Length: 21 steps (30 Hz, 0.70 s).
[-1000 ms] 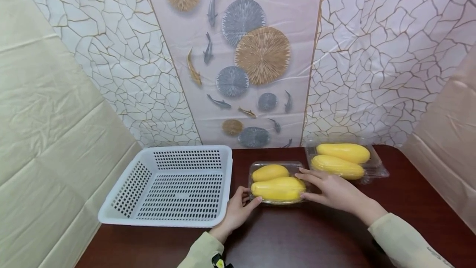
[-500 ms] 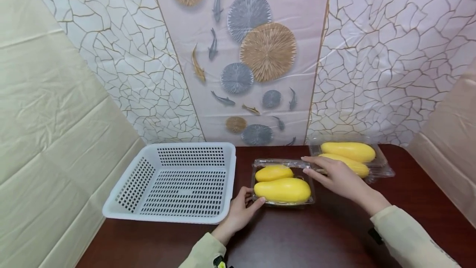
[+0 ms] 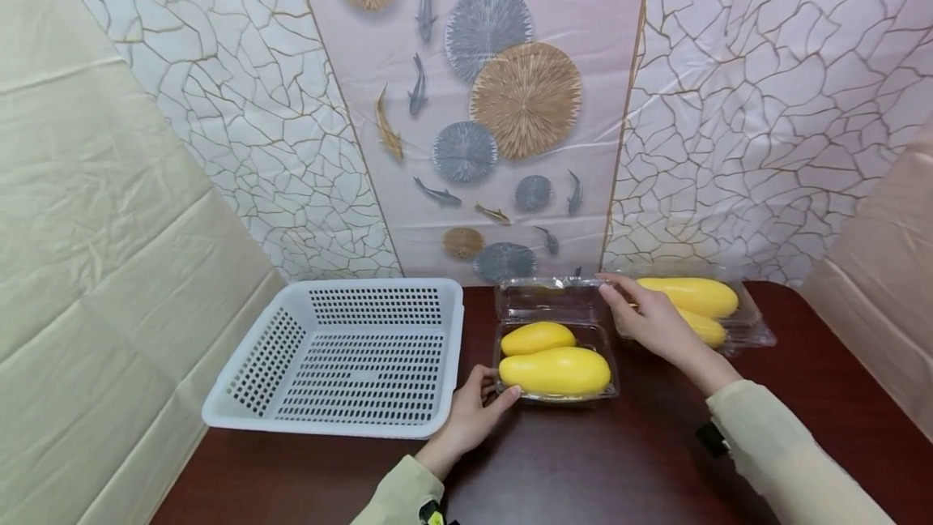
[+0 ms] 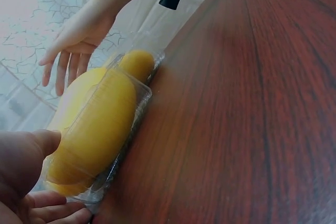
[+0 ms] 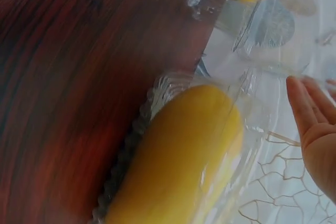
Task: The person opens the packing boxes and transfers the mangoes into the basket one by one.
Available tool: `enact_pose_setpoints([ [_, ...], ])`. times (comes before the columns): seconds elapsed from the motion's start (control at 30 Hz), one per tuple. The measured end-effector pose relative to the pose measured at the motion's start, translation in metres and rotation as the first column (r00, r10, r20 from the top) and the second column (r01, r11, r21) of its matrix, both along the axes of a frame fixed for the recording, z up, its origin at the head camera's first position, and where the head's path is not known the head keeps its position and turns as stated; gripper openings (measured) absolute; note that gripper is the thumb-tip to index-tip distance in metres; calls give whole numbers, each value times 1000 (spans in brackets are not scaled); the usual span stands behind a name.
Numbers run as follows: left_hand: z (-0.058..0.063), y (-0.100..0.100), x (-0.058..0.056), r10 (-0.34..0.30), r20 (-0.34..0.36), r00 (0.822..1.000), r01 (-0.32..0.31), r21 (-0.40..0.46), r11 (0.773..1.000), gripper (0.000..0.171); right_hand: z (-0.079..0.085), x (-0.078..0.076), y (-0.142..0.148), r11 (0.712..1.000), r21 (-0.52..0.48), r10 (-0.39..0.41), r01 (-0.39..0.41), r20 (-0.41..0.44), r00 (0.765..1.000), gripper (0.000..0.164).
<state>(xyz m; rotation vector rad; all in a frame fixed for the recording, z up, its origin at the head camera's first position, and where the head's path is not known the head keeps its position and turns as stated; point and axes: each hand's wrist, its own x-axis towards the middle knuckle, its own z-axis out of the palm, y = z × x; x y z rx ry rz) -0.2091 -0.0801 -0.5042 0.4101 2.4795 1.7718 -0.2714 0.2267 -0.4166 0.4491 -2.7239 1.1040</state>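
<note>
In the head view, a clear plastic clamshell box [image 3: 614, 383] holds two yellow, oblong papaya-like fruits [image 3: 555, 371]. My left hand [image 3: 470, 416] grips its front left corner, thumb on the front rim and fingers at the side. The lid [image 3: 550, 298] stands raised, hinged at the back. At the lid's right edge, my right hand [image 3: 656, 322] pinches it between thumb and fingertips. The left wrist view shows my left thumb [image 4: 48, 141] against the box beside a fruit [image 4: 102, 124]. In the right wrist view, my right fingers [image 5: 302, 100] meet the clear lid's edge.
A white perforated basket [image 3: 219, 411] stands to the left of the box. Behind my right hand, a second clear box [image 3: 754, 330] with two more yellow fruits [image 3: 692, 296] sits at the back right. A patterned cloth wall [image 3: 525, 185] rises behind the dark wooden table [image 3: 568, 468].
The lid of the box has swung up and back from lying over the fruits, my right hand moving up with it. My left hand has kept its place on the corner.
</note>
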Motion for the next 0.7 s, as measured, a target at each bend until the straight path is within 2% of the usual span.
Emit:
enact_pose_setpoints([
  [0.13, 0, 0, 0, 3, 1, 1000, -3, 8, 1000, 39, -3, -5, -4, 994, -108, -12, 17, 49, 999, 61],
  [0.2, 0, 0, -1, 7, -2, 1000, -7, 6, 1000, 39, -5, -8, -6, 991, -129, -20, 27, 54, 998, 61],
  [0.4, -2, -1, -3, 18, -4, 1000, -18, -20, 1000, 40, -9, -14, -13, 994, -89, -55, 61, 67, 996, 65],
  [0.7, -3, 0, -2, 12, -8, 1000, -12, -25, 1000, 41, -15, -17, -20, 997, -65, -23, 31, 121, 992, 79],
])
